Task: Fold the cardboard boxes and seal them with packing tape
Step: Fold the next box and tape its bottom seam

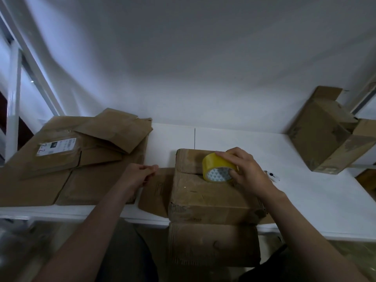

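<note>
1. A white table stood against a plain white wall.
2. The cardboard box sat at the table's front edge, one flap hanging over it.
3. The right hand gripped the yellow tape roll, which rested on the box top.
4. The left hand hovered left of the box, its fingers curled against the thumb; whether it pinched anything I could not tell.
5. Flattened boxes lay piled to the left, and another folded box sat far right.

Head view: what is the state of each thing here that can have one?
tape roll, on edge on the front box, gripped by the right hand.
front box, top flaps folded down.
left hand, fingers curled; holding anything, cannot tell.
flat boxes, unfolded, piled at left.
far box, set up, a flap open.
</note>
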Available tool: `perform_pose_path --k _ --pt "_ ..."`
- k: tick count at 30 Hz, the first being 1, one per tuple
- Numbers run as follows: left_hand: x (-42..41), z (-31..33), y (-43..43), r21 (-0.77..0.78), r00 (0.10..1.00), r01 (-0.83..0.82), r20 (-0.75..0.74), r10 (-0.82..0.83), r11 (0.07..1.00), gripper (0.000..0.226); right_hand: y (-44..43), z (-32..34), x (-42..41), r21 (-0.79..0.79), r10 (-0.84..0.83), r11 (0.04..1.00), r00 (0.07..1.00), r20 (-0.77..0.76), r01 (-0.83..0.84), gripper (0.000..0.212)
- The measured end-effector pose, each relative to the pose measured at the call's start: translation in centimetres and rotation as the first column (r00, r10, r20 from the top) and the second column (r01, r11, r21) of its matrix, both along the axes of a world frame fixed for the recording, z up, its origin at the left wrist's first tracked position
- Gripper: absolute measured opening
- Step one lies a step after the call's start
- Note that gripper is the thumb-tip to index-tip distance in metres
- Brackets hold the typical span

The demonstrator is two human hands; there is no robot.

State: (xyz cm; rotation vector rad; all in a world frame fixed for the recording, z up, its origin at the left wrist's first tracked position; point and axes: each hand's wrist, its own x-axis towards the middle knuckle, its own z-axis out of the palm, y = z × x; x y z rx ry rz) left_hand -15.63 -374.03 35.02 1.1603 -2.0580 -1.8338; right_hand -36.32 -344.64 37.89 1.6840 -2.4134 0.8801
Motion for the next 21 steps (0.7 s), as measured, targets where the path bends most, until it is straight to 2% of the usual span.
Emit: perform_pose_path --k 8,12,18,21 --pt "-0.1 -1.4 -0.1 0.022 0.999 0.031 0.019 -0.032 0.999 0.026 -0.8 0.1 1.5 -0.012 -0.099 0.995 0.993 -0.057 0.098 0.079" --pt "-0.2 -2.3 -0.2 0.01 1.0 0.009 0.011 -0.009 1.0 0.027 -1.3 0.2 3.1 -0.029 -0.15 0.989 0.984 -0.099 0.148 0.071" --pt "-0.9 -3.3 1.2 -0.055 0.998 0.032 0.047 -0.03 0.998 0.02 -2.3 0.1 3.4 0.009 -0.179 0.983 0.975 -0.131 0.182 0.076" --pt "-1.5 -4.6 2.8 -0.078 0.999 -0.02 0.04 0.023 0.997 0.021 -2.4 0.0 4.1 -0.012 -0.218 0.976 0.97 -0.111 0.218 0.073"
